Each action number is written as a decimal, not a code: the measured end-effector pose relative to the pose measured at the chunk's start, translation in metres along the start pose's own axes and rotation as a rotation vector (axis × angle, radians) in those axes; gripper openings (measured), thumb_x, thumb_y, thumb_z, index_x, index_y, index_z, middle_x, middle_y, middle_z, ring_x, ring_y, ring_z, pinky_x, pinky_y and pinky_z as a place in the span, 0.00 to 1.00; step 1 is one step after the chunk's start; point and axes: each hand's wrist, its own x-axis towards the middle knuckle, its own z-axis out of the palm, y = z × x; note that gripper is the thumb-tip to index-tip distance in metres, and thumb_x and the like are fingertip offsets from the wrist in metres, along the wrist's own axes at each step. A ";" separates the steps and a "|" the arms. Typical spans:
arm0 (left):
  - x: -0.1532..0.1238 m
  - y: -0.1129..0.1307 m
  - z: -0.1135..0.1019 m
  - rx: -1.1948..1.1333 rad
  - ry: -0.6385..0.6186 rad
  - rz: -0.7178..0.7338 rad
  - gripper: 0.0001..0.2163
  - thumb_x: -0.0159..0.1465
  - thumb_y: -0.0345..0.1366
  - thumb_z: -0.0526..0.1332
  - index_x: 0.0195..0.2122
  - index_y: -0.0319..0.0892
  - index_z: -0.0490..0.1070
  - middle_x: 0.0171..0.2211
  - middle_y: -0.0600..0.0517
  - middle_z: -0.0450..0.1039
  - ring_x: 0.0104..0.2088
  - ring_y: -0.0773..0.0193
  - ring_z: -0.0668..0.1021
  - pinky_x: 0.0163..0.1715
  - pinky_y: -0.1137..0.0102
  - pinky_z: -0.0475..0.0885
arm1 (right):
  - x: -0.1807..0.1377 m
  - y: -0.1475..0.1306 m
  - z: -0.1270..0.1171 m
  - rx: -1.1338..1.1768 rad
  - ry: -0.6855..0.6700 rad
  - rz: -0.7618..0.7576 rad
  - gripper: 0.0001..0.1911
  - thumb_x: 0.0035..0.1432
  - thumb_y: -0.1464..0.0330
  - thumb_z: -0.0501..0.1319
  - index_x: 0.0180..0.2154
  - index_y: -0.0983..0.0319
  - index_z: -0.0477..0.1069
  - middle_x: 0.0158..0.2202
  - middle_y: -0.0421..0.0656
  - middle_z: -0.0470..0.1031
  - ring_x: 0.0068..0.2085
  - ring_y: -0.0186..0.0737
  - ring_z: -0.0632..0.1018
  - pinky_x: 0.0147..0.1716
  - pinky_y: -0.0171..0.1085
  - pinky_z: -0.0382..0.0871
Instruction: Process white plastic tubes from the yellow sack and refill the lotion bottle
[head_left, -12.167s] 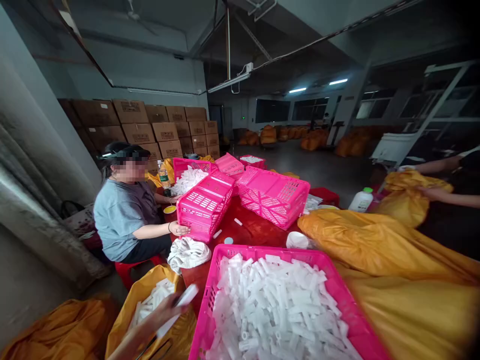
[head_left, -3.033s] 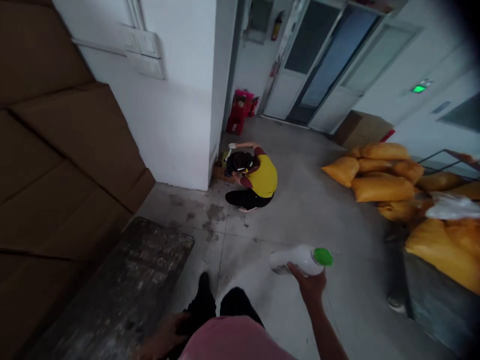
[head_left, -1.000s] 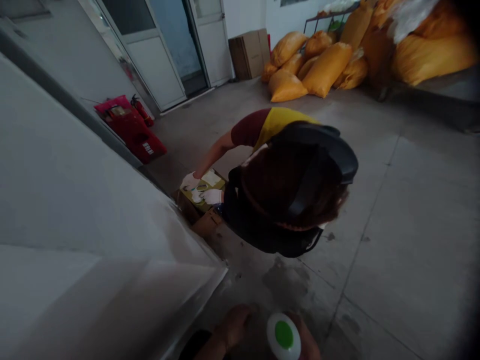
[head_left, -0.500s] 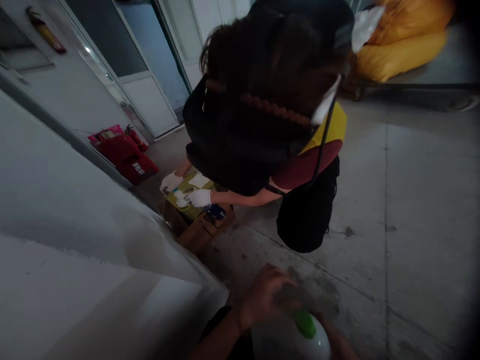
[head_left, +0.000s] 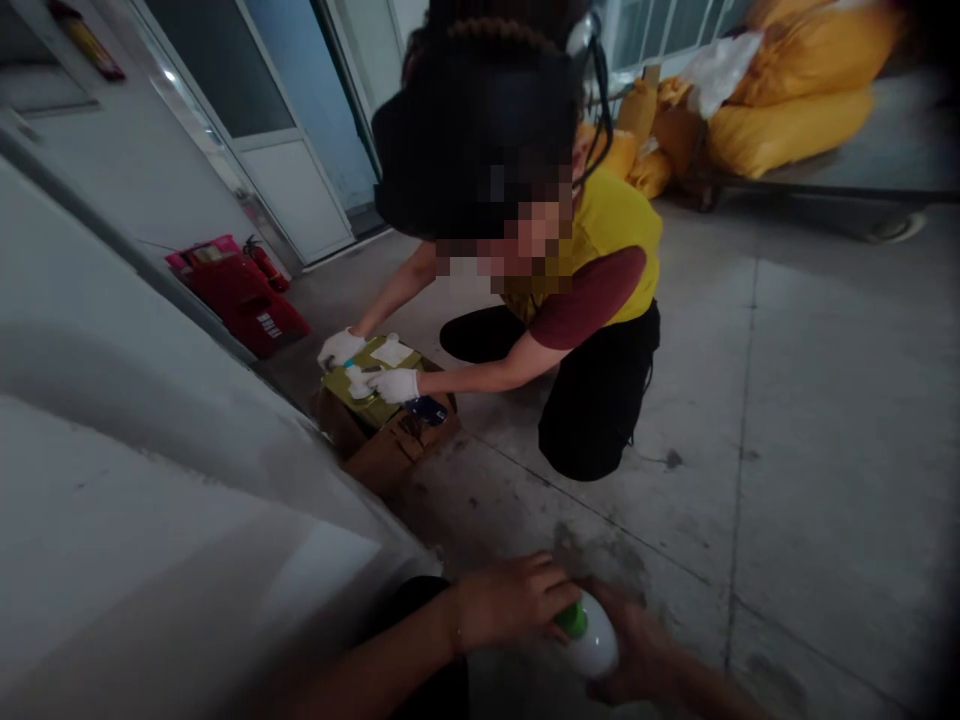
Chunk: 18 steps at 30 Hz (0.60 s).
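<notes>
I hold a white plastic bottle (head_left: 596, 645) with a green cap (head_left: 571, 621) low at the bottom of the view. My left hand (head_left: 510, 598) is closed round the green cap from the left. My right hand (head_left: 637, 650) is wrapped round the bottle's white body from the right. The bottle lies tilted, cap toward the left. Below it is the grey concrete floor (head_left: 787, 420).
A co-worker (head_left: 577, 300) in a yellow and maroon top crouches close in front, gloved hands (head_left: 375, 375) on a green item in a cardboard box (head_left: 390, 440) by the white wall (head_left: 150, 480). Red fire extinguisher box (head_left: 240, 295), doors behind, yellow sacks (head_left: 787, 110) at back right.
The co-worker's head has lifted and their body has drawn back. The bottle has tilted lower, and my left hand has settled over its green cap.
</notes>
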 end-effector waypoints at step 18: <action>0.043 0.000 0.019 -0.113 0.037 -0.672 0.25 0.69 0.55 0.52 0.45 0.35 0.72 0.45 0.42 0.75 0.48 0.54 0.76 0.50 0.63 0.72 | 0.015 0.004 -0.001 -0.099 0.395 -0.016 0.38 0.42 0.65 0.70 0.56 0.60 0.62 0.49 0.51 0.75 0.48 0.55 0.79 0.44 0.47 0.74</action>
